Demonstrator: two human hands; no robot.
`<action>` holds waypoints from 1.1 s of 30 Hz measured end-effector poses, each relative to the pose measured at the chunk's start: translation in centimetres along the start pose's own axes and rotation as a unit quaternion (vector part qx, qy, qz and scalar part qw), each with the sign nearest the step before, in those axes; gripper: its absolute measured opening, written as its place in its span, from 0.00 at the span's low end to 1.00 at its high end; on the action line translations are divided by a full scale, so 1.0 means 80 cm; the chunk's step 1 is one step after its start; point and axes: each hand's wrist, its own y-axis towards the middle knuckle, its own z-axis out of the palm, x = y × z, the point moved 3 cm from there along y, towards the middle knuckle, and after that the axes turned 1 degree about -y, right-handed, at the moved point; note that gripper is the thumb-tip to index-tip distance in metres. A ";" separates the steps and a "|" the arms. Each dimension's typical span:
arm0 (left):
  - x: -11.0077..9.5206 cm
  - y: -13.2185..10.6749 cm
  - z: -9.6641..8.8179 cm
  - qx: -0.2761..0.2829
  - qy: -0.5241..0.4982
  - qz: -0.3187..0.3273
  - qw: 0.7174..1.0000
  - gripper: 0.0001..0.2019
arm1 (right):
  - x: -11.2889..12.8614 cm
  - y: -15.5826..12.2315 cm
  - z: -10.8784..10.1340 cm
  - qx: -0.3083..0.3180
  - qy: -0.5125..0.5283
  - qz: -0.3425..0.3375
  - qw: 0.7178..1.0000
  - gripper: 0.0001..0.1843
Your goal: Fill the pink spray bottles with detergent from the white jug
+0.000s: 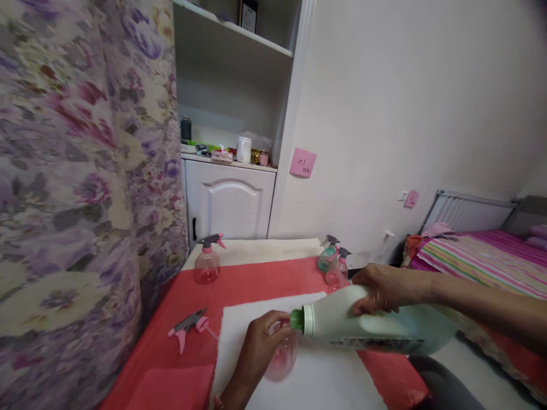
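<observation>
My right hand point(384, 287) grips a large pale green jug point(380, 329), tipped on its side so that its green spout point(296, 319) meets the mouth of a small pink spray bottle point(282, 353). My left hand point(260, 347) is wrapped round that pink bottle, which stands on a white cloth point(316, 381). The bottle's pink and grey trigger head point(190, 327) lies loose on the red table cover point(256, 279) to the left.
A pink spray bottle point(207, 265) stands at the table's back left; a teal one point(327, 255) and a pink one point(338, 270) stand at the back right. A floral curtain point(77, 188) hangs at left. A white cabinet point(228, 199) and a striped bed point(482, 259) lie beyond.
</observation>
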 end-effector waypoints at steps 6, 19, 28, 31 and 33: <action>0.004 0.001 0.001 0.004 -0.004 0.005 1.000 0.09 | 0.006 -0.003 0.000 -0.003 -0.003 0.003 1.000 0.23; 0.012 0.003 0.000 0.007 0.017 0.015 1.000 0.10 | 0.005 -0.003 -0.001 0.003 0.001 0.002 1.000 0.24; 0.002 -0.001 0.001 0.005 0.019 0.011 1.000 0.10 | 0.005 -0.002 -0.002 -0.001 -0.008 0.006 1.000 0.25; 0.002 0.000 0.001 0.004 0.014 0.010 1.000 0.11 | 0.007 -0.004 -0.002 -0.001 -0.010 0.006 1.000 0.25; 0.003 0.001 0.001 0.003 0.012 0.012 1.000 0.10 | 0.008 -0.005 -0.002 0.001 -0.009 0.002 1.000 0.26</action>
